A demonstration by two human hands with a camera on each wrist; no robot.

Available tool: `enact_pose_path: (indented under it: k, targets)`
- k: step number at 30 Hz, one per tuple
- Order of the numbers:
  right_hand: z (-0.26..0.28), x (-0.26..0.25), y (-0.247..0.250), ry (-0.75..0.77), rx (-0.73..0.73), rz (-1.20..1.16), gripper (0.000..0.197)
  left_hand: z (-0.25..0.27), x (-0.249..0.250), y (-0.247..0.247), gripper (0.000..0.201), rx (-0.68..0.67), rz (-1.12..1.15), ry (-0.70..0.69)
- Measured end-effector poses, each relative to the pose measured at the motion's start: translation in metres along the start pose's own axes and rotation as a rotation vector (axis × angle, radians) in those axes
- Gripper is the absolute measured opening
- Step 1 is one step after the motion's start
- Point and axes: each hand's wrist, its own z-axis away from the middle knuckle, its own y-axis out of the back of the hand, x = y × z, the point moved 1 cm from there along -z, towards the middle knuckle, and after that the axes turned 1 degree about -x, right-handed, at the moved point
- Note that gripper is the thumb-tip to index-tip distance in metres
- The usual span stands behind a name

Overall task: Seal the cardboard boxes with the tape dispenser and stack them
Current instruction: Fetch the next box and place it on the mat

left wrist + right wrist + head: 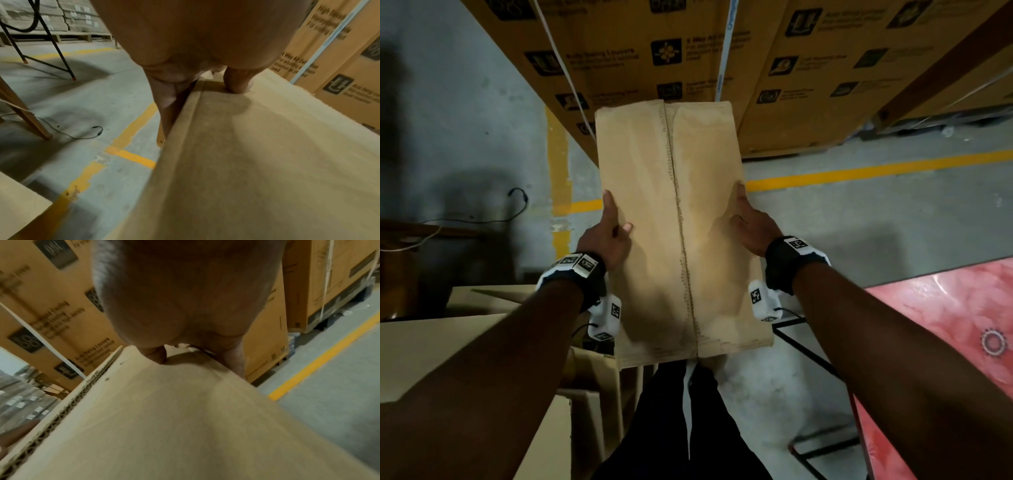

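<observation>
Nearest, at 6 o'clock in the head view, dark trousers (681,428) stand between open cardboard boxes (431,346) at 8 o'clock and a pink patterned surface (945,335) on a black metal frame (808,349) at 4 o'clock. Both forearms carry black wrist bands with white marker-tagged units. At centre, a long cardboard box (674,219) is held up off the floor, its closed top flaps meeting in a lengthwise seam; whether tape covers the seam cannot be told. The left hand (607,236) grips the box's left edge at 9 o'clock of the box, thumb lying on the top face, fingers running down along the side panel. The right hand (751,228) grips the right edge at 3 o'clock, thumb on top, fingers wrapped over the side. Beyond, the grey concrete floor (893,212) bears yellow floor lines (859,173), and a black cable (517,202) lies at 9 o'clock. Farthest, from 11 to 2 o'clock, large printed cartons (688,51) stand on the floor, one bound with a white strap (558,58).
</observation>
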Motion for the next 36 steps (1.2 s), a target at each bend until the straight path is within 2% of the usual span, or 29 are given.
enact_pose_path:
  k: [7,15,20,27,31,36]
  targets:
    - [0.052,-0.016,0.031,0.075,0.055,0.058,0.065,0.056,0.026,0.031,0.074,0.082,-0.057,-0.063]
    - [0.140,-0.024,0.051,0.149,0.164,0.121,0.066,0.133,0.049,0.057,0.072,0.083,-0.156,-0.119]
    - [0.206,-0.020,0.068,0.128,0.272,0.095,0.066,0.186,0.073,0.065,0.072,0.075,-0.208,-0.223]
    - [0.308,-0.011,0.073,0.090,0.453,0.018,0.069,0.248,0.109,0.081,0.073,0.130,-0.307,-0.421]
    - [0.377,0.015,0.072,0.026,0.539,-0.015,0.069,0.287,0.127,0.063,0.072,0.124,-0.335,-0.532]
    - [0.477,0.075,0.080,-0.099,0.627,-0.042,0.067,0.341,0.182,0.009,0.072,0.104,-0.402,-0.698]
